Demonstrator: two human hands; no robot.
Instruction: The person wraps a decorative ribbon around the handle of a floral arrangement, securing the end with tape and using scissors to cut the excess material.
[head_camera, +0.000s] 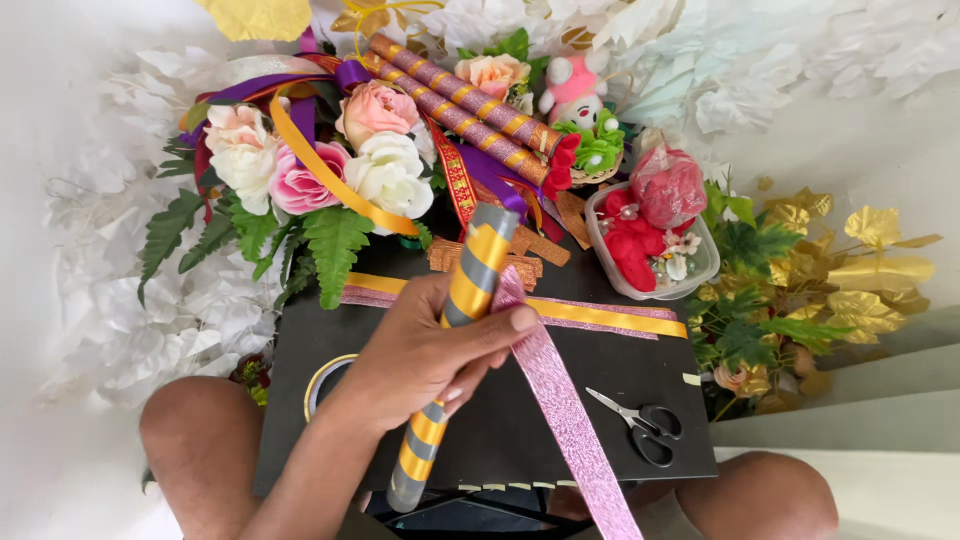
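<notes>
A: What sits at the centre of the frame?

B: One stick (452, 348) striped gold and grey, tilted from lower left to upper right over a black board (620, 400). One pink glitter ribbon (565, 410) runs from its upper part down to the bottom edge.

A: And the hands?

B: One hand (425, 355) shows. I take it for the left, though I cannot be sure. It is curled round the stick, thumb pressing the ribbon against it. The other hand is out of sight.

A: What else is on the board?

B: One pair of scissors (640, 425) at lower right, one tape roll (322, 380) half hidden by the wrist, and flat ribbon strips (600, 318), gold and pink, across the middle.

A: Further out?

B: Two pink-and-gold sticks (460, 105) at top centre, a flower bunch (320, 165) at upper left, one clear tub (655, 245) of red bits at right, gold leaves (850, 270) at far right.
</notes>
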